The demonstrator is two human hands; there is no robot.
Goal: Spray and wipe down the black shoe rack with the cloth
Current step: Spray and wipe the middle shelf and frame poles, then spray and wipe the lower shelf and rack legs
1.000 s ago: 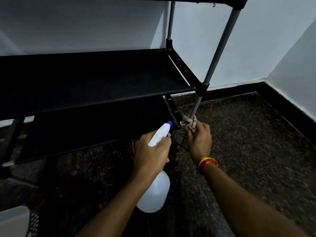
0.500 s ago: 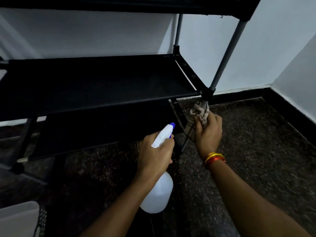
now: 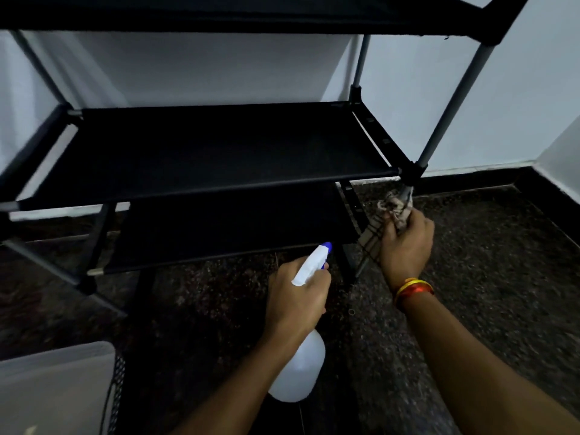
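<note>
The black shoe rack [image 3: 219, 152] with grey metal poles fills the upper half of the view, showing three black fabric shelves. My right hand [image 3: 405, 243] grips a checked beige cloth [image 3: 390, 211] wrapped around the rack's front right pole, just below the black joint of the middle shelf. My left hand [image 3: 298, 296] holds a white spray bottle [image 3: 298, 372] by its neck, its blue-tipped nozzle pointing up toward the lower shelf. The pole section under the cloth is hidden.
The rack stands on a dark speckled floor [image 3: 486, 277] in a corner of pale walls with a black skirting. A white bin or box [image 3: 53, 390] next to black mesh sits at the bottom left. A small ring lies on the floor near the bottle.
My right hand has slid the cloth up the front right pole, from near the lower shelf to just under the middle shelf joint. The view has tilted up. My left hand keeps its hold on the bottle.
</note>
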